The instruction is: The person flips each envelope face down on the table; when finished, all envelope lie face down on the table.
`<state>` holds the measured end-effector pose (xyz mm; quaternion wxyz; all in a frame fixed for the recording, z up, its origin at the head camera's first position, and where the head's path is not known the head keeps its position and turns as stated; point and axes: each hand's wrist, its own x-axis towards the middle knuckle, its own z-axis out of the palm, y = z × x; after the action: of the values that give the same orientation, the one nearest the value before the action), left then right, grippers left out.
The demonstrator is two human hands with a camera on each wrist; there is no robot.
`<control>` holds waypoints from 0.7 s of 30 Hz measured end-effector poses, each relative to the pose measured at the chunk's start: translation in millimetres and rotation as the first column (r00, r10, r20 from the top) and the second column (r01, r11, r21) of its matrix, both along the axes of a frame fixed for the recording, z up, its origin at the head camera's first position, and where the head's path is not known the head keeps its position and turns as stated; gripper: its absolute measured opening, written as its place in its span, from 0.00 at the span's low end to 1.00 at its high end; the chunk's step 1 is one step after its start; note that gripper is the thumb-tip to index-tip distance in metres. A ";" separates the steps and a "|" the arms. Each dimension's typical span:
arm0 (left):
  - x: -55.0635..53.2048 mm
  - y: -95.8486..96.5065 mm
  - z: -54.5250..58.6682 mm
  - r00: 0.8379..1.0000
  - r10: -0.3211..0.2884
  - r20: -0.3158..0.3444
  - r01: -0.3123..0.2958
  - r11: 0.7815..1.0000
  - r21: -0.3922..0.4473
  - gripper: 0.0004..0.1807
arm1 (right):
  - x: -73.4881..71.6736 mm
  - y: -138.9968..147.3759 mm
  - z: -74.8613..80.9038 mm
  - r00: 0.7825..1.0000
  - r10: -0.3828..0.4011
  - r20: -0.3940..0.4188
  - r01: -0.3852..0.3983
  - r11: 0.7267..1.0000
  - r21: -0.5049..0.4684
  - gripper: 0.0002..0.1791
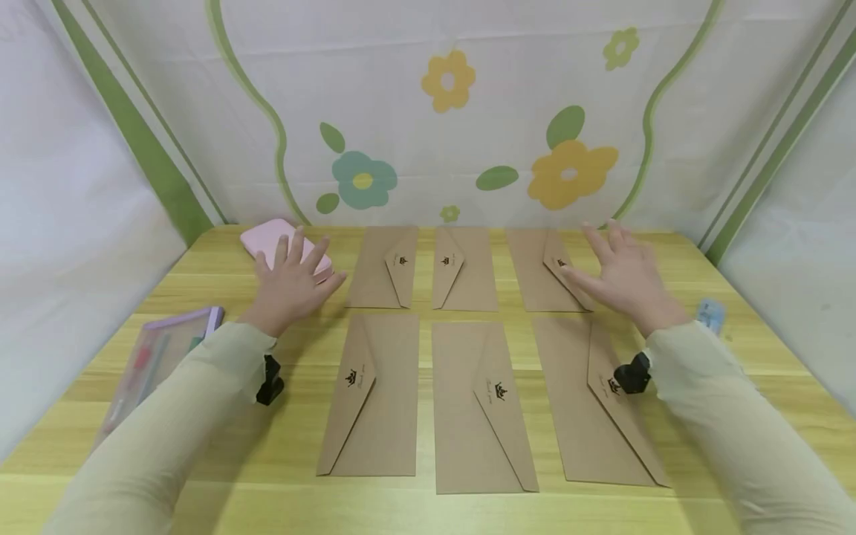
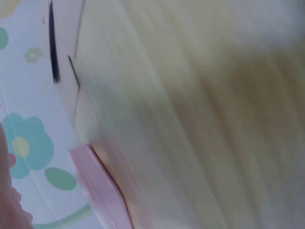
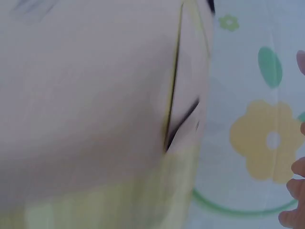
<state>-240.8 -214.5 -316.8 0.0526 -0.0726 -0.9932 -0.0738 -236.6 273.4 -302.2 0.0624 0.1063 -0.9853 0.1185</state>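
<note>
Two rows of three brown paper envelopes lie on the wooden table, each with a pointed flap and a small crown print; one is the back right envelope, another the front middle envelope. My left hand is spread, fingers pointing away, in front of a pink case at the back left and partly hiding it; whether they touch is unclear. With fingers extended, my right hand is just right of the back right envelope and holds nothing. Only fingertips show at the edges of both wrist views.
A clear pouch with a purple edge lies on the left, partly behind my left sleeve. Past my right wrist is a small light-blue item, kind unclear. A flower-print cloth hangs behind the table.
</note>
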 end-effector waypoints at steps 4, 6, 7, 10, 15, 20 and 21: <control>-2.8 6.5 4.1 1.000 -0.019 0.005 0.019 0.999 0.047 0.42 | -4.8 -20.2 4.0 0.999 0.030 -0.021 -0.031 0.998 -0.052 0.48; -4.4 10.2 5.2 1.000 -0.027 0.009 0.027 0.997 0.074 0.42 | -8.0 -30.8 4.5 0.998 0.048 -0.031 -0.051 0.994 -0.097 0.48; -5.0 12.2 5.3 0.999 -0.031 0.016 0.029 0.996 0.088 0.42 | -9.6 -36.0 3.8 0.998 0.055 -0.041 -0.060 0.991 -0.120 0.48; -6.8 18.4 4.9 0.998 -0.047 0.034 0.041 0.987 0.155 0.40 | -14.9 -52.7 -0.5 0.995 0.080 -0.054 -0.089 0.976 -0.197 0.47; -7.6 27.2 2.8 0.996 -0.072 0.048 0.056 0.958 0.282 0.38 | -20.1 -82.2 -6.6 0.992 0.100 -0.073 -0.117 0.951 -0.287 0.43; -10.0 31.7 -1.8 0.994 -0.105 0.010 0.094 0.922 0.376 0.34 | -22.9 -113.0 -9.0 0.986 0.136 -0.098 -0.163 0.916 -0.368 0.39; -11.1 32.5 -3.4 0.994 -0.109 0.000 0.100 0.916 0.387 0.33 | -23.3 -118.9 -10.4 0.985 0.145 -0.092 -0.170 0.903 -0.395 0.38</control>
<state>-251.9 -182.0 -320.2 0.0510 -0.1130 -0.9544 -0.2717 -259.9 154.5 -312.7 0.1028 0.1740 -0.9258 0.3195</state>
